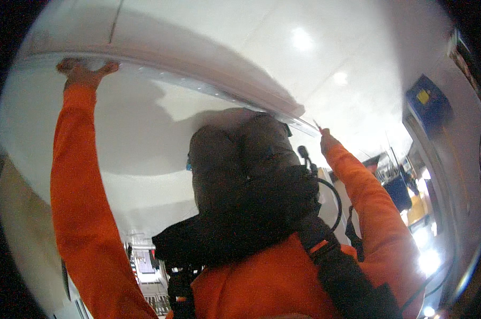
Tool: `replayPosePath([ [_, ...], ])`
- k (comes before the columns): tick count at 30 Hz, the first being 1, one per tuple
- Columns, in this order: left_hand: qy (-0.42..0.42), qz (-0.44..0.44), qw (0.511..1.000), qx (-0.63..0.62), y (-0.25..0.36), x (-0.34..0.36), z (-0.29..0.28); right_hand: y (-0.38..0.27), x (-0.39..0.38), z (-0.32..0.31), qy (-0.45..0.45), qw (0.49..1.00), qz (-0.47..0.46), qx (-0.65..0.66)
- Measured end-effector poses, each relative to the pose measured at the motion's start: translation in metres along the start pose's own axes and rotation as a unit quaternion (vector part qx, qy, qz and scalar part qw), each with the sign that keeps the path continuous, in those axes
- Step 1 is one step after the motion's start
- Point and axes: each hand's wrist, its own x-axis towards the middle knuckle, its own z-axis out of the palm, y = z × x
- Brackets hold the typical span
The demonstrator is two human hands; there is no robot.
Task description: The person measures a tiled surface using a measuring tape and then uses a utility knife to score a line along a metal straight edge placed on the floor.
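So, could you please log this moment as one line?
left hand: spread on long strip; right hand: holding slim pointed tool; tool: near strip's right end

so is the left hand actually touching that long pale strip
Touching. The head view shows the left hand spread across the long pale strip near its left end, overlapping its near edge with no gap showing.

The head-worn fisheye looks down over the person's torso and knees, near enough that both orange sleeves flank the view.
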Motion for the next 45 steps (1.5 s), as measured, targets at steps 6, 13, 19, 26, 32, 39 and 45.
replayPosePath([
  [6,-0.015,0.044,0.979,-0.2,0.035,-0.009,-0.041,-0.173,0.019,-0.149,0.286,0.854,-0.316,0.299],
  [13,-0.129,0.007,0.937,-0.325,0.002,-0.041,-0.09,-0.528,-0.118,-0.366,0.253,0.813,-0.518,0.081],
  [19,-0.156,0.089,0.946,-0.27,0.02,-0.038,-0.106,-0.695,-0.157,-0.421,0.37,0.794,-0.482,-0.007],
  [26,-0.06,0.061,0.948,-0.305,0.032,-0.038,-0.058,-0.753,-0.174,-0.417,0.41,0.75,-0.488,-0.176],
  [32,0.011,0.127,0.928,-0.349,0.06,-0.022,-0.072,-0.743,-0.133,-0.448,0.405,0.79,-0.439,-0.141],
  [39,-0.097,0.121,0.953,-0.259,0.017,-0.036,-0.079,-0.582,-0.127,-0.331,0.28,0.814,-0.508,-0.003],
  [45,-0.196,0.052,0.929,-0.31,0.007,-0.041,-0.122,-0.424,-0.111,-0.256,0.214,0.898,-0.38,-0.06],
])
